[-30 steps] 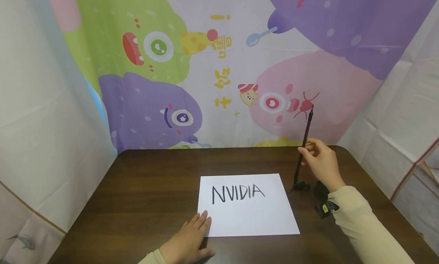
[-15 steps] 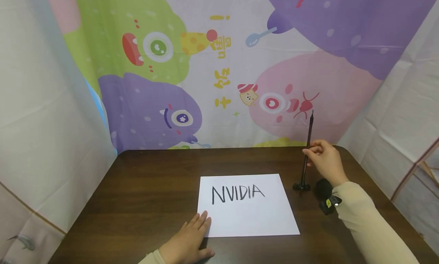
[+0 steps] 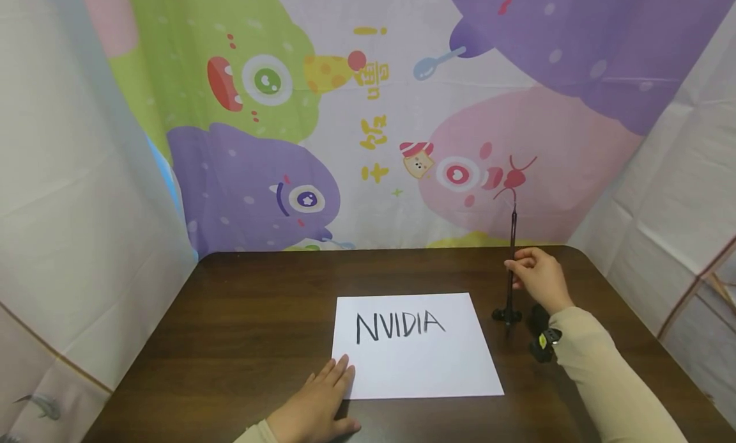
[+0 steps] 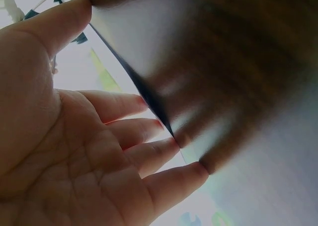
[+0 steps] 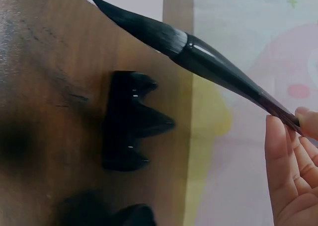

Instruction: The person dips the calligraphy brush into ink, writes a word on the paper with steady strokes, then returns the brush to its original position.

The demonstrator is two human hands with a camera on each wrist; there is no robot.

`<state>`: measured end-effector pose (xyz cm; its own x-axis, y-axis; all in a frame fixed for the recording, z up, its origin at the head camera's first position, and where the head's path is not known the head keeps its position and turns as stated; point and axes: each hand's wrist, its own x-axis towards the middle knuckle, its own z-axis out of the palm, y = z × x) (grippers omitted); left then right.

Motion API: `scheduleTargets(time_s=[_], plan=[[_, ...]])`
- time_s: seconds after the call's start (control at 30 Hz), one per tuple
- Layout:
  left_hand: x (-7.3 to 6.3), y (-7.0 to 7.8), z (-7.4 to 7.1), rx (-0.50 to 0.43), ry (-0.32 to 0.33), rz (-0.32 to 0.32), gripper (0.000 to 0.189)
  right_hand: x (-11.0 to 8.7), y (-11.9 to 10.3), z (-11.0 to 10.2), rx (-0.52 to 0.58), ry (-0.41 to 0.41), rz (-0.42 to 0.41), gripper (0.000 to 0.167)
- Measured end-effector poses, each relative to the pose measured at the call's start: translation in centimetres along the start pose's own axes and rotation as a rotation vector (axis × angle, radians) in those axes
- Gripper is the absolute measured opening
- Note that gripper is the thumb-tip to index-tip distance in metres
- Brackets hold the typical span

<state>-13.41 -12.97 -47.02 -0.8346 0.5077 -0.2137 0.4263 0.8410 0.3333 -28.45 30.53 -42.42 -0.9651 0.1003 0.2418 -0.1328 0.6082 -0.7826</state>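
Note:
My right hand [image 3: 540,280] pinches a dark calligraphy brush [image 3: 512,238] by its handle between thumb and fingers. The brush stands nearly upright in the head view, bristle end down. In the right wrist view its black, pointed bristles [image 5: 144,35] show close over a black brush rest [image 5: 117,121] with raised prongs. My left hand [image 3: 316,395] lies flat with its fingers spread, fingertips on the lower left corner of a white paper sheet [image 3: 425,366]. "NVIDIA" is written on the sheet in dark strokes. The left wrist view shows the palm [image 4: 74,156] and straight fingers.
A black object [image 3: 539,315] stands beside the right wrist, partly hidden by the arm. Dark marks [image 5: 77,97] streak the brown wooden table [image 3: 241,321] near the rest. A cartoon-print curtain [image 3: 368,225] hangs behind the table's far edge, with pale cloth at both sides.
The right hand has lowered the brush and swung it from a tilt to nearly upright. Its bristle end has moved right, from beside the brush rest to over it. The left hand has stayed put.

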Motion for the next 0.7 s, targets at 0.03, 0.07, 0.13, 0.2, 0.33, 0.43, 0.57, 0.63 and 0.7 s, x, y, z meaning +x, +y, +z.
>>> scheduleTargets(time_s=[0.03,0.07,0.13,0.2,0.33,0.43,0.57,0.63,0.7], plan=[[0.0,0.0,0.0,-0.003,-0.001,0.0,0.087,0.0,0.2,0.2,0.001,-0.005,0.009,0.04],[0.0,0.0,0.0,-0.005,-0.001,-0.001,0.087,0.0,0.4,0.3,-0.002,-0.009,0.019,0.039],[0.0,0.0,0.0,-0.006,-0.001,0.0,0.087,0.0,0.8,0.6,-0.007,-0.023,0.037,0.039],[-0.1,0.1,0.0,-0.005,0.002,0.003,0.087,0.0,1.1,0.9,-0.01,-0.035,0.053,0.038],[-0.1,0.2,0.0,-0.005,0.008,0.004,0.087,0.0,1.7,1.4,-0.011,-0.056,0.072,0.035],[-0.1,0.2,-0.1,-0.005,0.006,-0.003,0.087,0.1,2.3,1.7,-0.017,-0.063,0.079,0.033],[-0.1,0.1,-0.1,-0.007,0.002,-0.013,0.087,0.1,3.1,1.9,-0.032,-0.071,0.084,0.034],[-0.1,0.1,-0.1,-0.008,0.003,-0.013,0.087,0.1,3.5,2.0,-0.034,-0.073,0.089,0.034],[-0.1,0.1,-0.1,-0.006,0.005,-0.011,0.087,0.1,3.8,2.2,-0.033,-0.075,0.094,0.035]])
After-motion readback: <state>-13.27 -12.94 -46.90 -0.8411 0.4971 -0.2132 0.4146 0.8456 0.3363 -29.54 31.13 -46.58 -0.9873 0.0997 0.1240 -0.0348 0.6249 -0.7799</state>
